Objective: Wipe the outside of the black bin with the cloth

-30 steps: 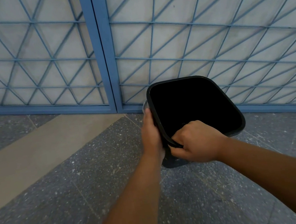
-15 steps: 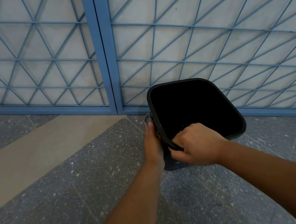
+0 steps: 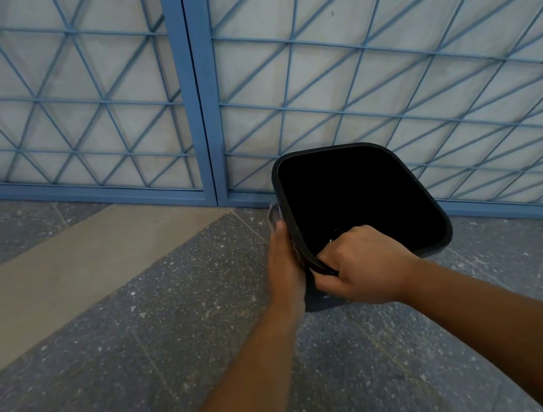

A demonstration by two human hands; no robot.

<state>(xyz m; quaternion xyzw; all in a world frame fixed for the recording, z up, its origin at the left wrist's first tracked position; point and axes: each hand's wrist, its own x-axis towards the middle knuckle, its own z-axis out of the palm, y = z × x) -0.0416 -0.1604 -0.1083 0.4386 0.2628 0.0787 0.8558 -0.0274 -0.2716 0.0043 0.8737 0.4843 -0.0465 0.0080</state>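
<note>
— So, from the head camera, where does the bin (image 3: 359, 201) lie from the hands?

— It sits at about one o'clock from the wrists, its mouth tilted towards the camera and its long axis running away to the gate (image 3: 192, 88) at twelve. The right hand (image 3: 362, 264) has fingers curled over the near rim, thumb outside, clamping it.

— And the cloth (image 3: 274, 213)?

— Only a pale scrap shows, at twelve o'clock from the left hand's fingertips. The left hand (image 3: 285, 266) lies flat along the bin's outer left wall, fingers straight, seemingly pressing the cloth there; whether any finger pinches it, I cannot tell.

— Which hand does the next stroke fall to?

— The left, I'd judge: the wall runs lengthwise under its palm, while the right steadies the bin on the floor (image 3: 141, 326).
</note>
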